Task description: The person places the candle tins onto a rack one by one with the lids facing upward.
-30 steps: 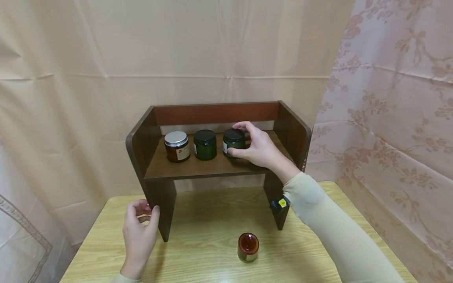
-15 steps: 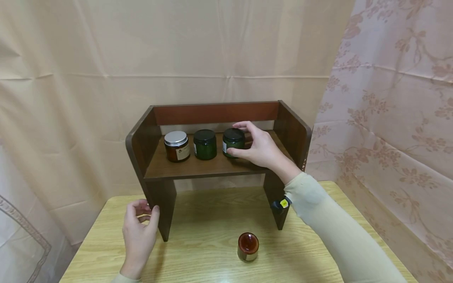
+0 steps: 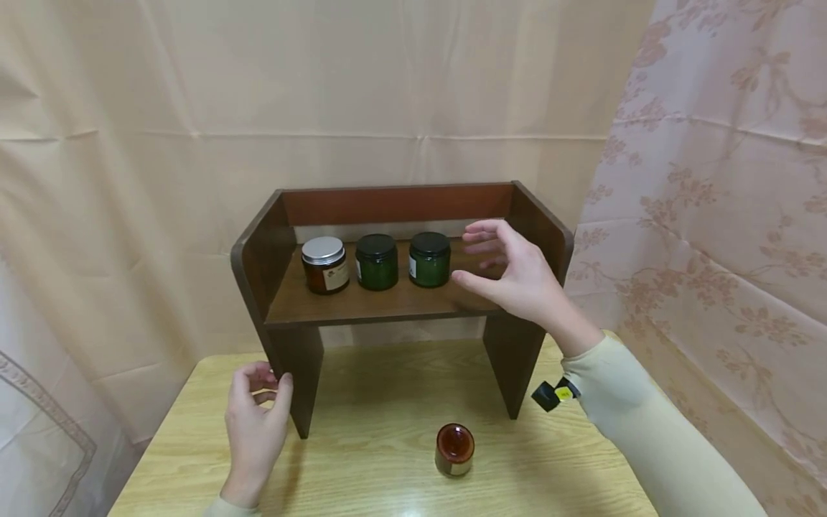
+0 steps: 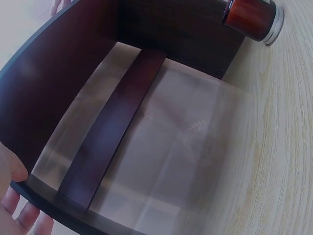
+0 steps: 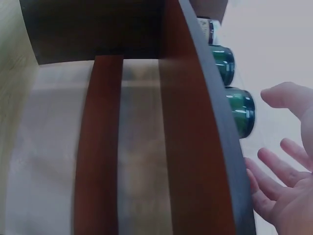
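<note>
My right hand (image 3: 520, 278) hovers over the shelf board, fingers spread and loosely bent, just right of a green jar (image 3: 431, 269) with a black lid. A gap shows between fingertips and glass, also in the right wrist view. To its left stand a second green jar (image 3: 377, 271) and an amber jar (image 3: 326, 276) with a silver lid. My left hand (image 3: 255, 431) grips the edge of the left side panel (image 3: 304, 380), thumb on one face and fingers on the other. Another amber jar (image 4: 250, 18) stands upside down on the table, its silver lid underneath.
The dark wooden desk shelf (image 3: 388, 307) stands on a light wood table (image 3: 362, 474). Its right side panel (image 3: 539, 233) rises beside my right hand. Beige curtain (image 3: 388, 86) hangs behind, and a floral curtain (image 3: 723, 215) hangs on the right.
My right hand has let go of the rightmost green jar and drawn away to the right, its fingers opening. That jar stays on the shelf. My left hand keeps its place.
</note>
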